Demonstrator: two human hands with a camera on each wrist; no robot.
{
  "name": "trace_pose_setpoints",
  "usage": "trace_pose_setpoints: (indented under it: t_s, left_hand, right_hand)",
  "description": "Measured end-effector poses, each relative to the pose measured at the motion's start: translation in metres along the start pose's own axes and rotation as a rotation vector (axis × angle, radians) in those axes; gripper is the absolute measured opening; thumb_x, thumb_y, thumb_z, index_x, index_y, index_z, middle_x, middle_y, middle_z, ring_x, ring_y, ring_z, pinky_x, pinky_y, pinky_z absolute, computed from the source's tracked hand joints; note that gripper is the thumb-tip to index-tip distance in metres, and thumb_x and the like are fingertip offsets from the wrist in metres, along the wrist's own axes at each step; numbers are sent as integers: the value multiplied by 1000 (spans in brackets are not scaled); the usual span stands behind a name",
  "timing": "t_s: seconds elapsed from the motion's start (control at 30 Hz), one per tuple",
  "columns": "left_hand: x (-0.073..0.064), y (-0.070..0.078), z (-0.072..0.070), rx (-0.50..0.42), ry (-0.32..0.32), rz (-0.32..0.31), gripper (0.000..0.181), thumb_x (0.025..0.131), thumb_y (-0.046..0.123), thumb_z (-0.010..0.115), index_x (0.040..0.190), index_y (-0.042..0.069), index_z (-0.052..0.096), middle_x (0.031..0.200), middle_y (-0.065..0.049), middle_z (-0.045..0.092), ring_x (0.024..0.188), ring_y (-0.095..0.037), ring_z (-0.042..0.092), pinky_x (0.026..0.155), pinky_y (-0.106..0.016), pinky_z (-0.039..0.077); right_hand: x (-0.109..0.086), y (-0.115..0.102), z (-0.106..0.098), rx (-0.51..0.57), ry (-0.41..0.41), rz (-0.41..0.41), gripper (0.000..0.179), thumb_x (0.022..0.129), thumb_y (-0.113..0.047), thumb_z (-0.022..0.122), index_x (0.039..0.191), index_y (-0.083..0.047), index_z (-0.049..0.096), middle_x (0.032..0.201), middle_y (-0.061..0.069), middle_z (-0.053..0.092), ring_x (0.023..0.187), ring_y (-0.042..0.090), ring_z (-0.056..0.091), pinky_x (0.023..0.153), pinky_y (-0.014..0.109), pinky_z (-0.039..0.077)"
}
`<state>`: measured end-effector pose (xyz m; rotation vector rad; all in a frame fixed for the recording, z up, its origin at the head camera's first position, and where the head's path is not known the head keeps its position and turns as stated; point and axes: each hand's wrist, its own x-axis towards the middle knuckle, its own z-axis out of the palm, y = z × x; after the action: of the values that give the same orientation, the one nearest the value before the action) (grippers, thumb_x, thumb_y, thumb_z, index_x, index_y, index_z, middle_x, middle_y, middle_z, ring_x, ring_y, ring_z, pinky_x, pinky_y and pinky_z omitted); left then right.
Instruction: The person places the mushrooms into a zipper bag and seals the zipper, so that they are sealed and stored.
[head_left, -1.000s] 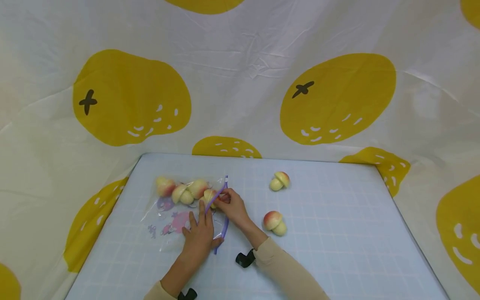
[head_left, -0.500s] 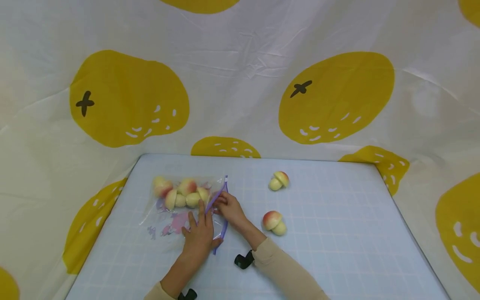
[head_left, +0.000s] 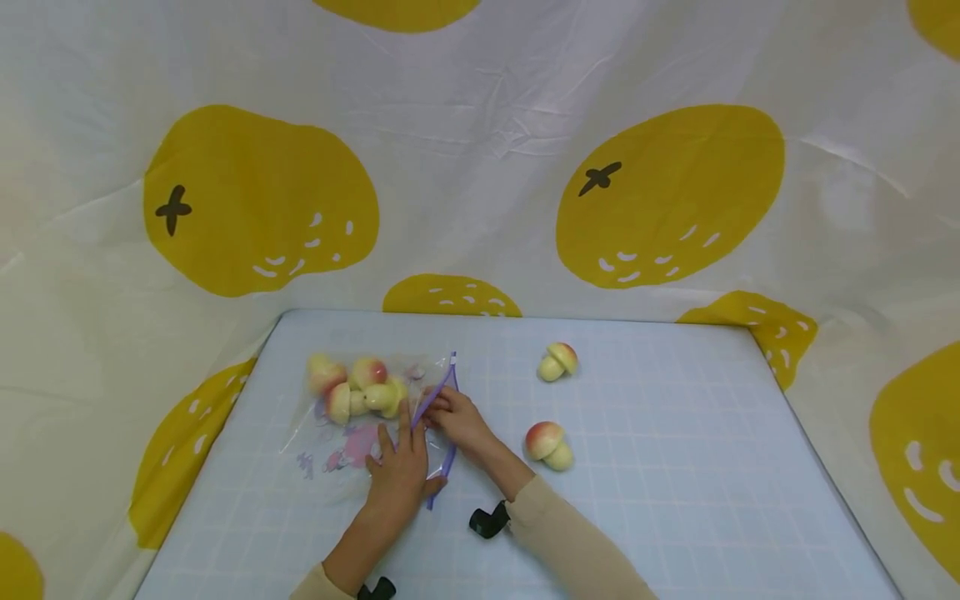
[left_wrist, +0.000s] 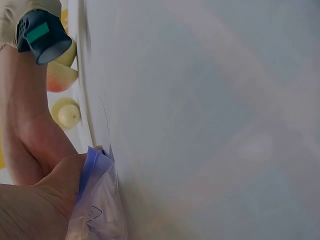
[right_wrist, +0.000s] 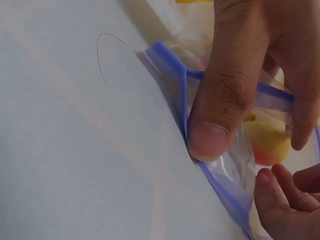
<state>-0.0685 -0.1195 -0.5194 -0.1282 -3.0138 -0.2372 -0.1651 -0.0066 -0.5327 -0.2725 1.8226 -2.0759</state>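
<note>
A clear zip bag (head_left: 341,462) with a purple zip (head_left: 452,458) and a pink print lies at the table's left, holding several cream-and-red toy mushrooms (head_left: 322,372). My left hand (head_left: 401,475) rests on it with fingers spread. In the right wrist view the left thumb (right_wrist: 220,117) presses the lower zip edge, and a left finger lies by the raised upper edge, so the mouth gapes. My right hand (head_left: 461,421) is at that mouth, its fingertips partly behind the plastic. Its loosely bent fingers (right_wrist: 270,200) show nothing between them; a mushroom (right_wrist: 270,142) lies beyond.
Right of the hands lie two more toy mushrooms, one near the back (head_left: 558,362) and one nearer the front (head_left: 549,446). A pale blue checked cloth covers the table (head_left: 675,467). A white curtain (head_left: 480,192) with yellow fruit prints hangs behind it.
The mushroom at the bag's mouth has moved left, deeper into the bag, and those beside it have shifted and turned. My right hand has dropped slightly lower; the left stays in place.
</note>
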Motion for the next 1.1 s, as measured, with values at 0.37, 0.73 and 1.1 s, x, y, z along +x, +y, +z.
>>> trace_pose_setpoints:
  t_s: [0.37, 0.73, 1.1]
  left_hand:
    - [0, -1, 1, -6, 13, 5, 103, 63, 44, 95, 139, -6, 48, 159, -28, 20, 124, -64, 38, 74, -77, 45]
    - [0, -1, 1, -9, 0, 6, 103, 64, 44, 94, 141, -7, 47, 159, -29, 20, 125, -65, 37, 75, -78, 44]
    - [1, 0, -1, -52, -50, -28, 101, 67, 41, 93, 143, -5, 45, 160, -28, 17, 128, -65, 33, 80, -80, 41]
  right_hand:
    - [-36, -40, -19, -212, 7, -73, 38, 96, 8, 53, 134, 15, 49, 122, 36, 59, 111, 47, 61, 89, 40, 55]
    - [-69, -86, -29, -330, -35, -157, 36, 97, 5, 57, 132, 15, 50, 120, 34, 61, 106, 47, 63, 83, 32, 56]
    - [-87, -104, -50, -346, 8, -124, 39, 100, -2, 59, 137, 7, 51, 125, 25, 62, 111, 36, 63, 87, 33, 55]
